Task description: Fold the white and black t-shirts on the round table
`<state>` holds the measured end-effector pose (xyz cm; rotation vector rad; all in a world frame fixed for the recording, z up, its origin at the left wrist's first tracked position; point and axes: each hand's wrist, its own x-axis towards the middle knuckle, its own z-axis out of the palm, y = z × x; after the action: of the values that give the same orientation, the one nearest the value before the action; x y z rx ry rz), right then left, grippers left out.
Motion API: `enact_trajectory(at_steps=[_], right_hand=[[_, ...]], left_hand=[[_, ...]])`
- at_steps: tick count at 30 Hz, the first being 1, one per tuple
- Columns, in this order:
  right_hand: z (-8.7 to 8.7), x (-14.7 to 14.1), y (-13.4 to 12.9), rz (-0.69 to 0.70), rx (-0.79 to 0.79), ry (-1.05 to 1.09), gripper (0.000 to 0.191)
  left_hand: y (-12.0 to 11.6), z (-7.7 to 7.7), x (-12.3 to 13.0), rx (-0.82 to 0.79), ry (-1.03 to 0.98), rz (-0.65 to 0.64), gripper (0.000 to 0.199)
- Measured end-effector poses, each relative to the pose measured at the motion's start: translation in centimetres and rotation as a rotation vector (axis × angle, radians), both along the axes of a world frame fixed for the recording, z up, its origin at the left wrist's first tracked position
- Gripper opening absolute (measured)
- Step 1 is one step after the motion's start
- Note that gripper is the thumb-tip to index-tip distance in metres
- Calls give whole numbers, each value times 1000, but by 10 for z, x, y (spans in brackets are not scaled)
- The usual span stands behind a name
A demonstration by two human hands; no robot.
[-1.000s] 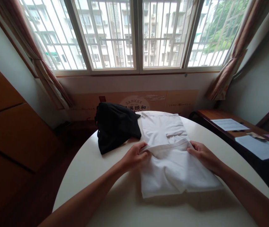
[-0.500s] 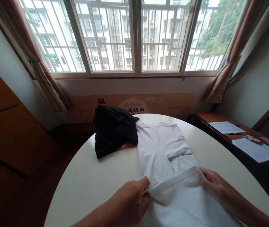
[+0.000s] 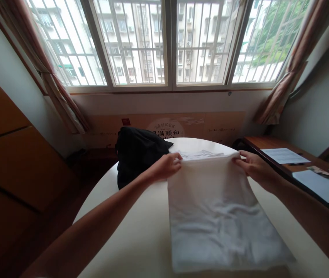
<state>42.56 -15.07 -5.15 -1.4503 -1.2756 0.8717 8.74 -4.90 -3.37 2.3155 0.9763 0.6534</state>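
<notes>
A white T-shirt [image 3: 216, 224] lies lengthwise over the round table, doubled over into a long rectangle with wrinkles across its middle. My left hand [image 3: 170, 165] pinches the left corner of its hem, thumb against fingers. At the opposite corner, my right hand [image 3: 245, 163] grips the same hem, so the edge is stretched straight between both hands, slightly raised near the far end of the table. Beside my left hand rests a black bunched cloth item [image 3: 138, 154], partly behind my wrist; its kind is unclear.
The white round table [image 3: 135, 224] carries both fabrics. To the right stands a brown wooden desk [image 3: 257, 143] with papers [image 3: 284, 155], a pen and small cards. A barred window and tied curtains [image 3: 63, 96] are beyond. A wooden cabinet [image 3: 2, 162] stands at left.
Both hands have carried the T-shirt's hem from the near side forward to the far end, laying it over the rest of the shirt. The black cloth stays in place.
</notes>
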Motion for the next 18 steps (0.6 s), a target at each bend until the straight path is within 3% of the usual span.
enact_trajectory(at_steps=[2, 4, 6, 8, 12, 18], right_hand=[[-4, 7, 40, -84, 15, -76, 33], [-13, 11, 80, -154, 6, -130, 28], [-27, 15, 112, -216, -3, -165, 24], [-43, 17, 133, -272, -19, -204, 17], [-69, 21, 148, -310, -29, -286, 11], [-75, 21, 152, -323, 44, -449, 19]], left_hand=[[39, -3, 13, 25, -66, 38, 25], [73, -10, 24, -37, -106, 167, 19], [96, -23, 33, -120, -106, 343, 5], [108, -40, 37, -161, -79, 461, 14], [116, -63, 35, -160, -69, 489, 26], [120, -68, 34, -180, -72, 489, 30]])
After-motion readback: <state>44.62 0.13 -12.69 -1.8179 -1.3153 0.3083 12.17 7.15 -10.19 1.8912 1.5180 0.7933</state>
